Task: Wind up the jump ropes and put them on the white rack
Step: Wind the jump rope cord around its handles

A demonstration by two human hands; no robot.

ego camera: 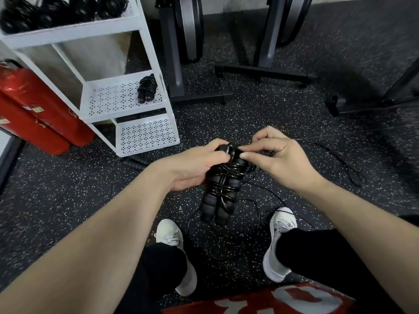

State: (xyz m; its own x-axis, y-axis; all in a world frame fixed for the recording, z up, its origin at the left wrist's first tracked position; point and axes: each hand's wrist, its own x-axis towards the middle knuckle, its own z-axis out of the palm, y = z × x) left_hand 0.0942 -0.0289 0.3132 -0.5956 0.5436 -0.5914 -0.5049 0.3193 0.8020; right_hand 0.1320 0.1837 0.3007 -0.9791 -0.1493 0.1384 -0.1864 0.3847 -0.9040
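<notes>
Above the speckled floor, the left hand grips a half-wound jump rope by its paired handles while the right hand pinches its cord, loose loops still trailing below, one finished bundle already on the white rack.

White letters on red mat; unreadable.

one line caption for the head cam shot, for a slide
Left hand grips the handles of a jump rope while the right hand pinches its cord, beside a white rack holding wound ropes.
</notes>
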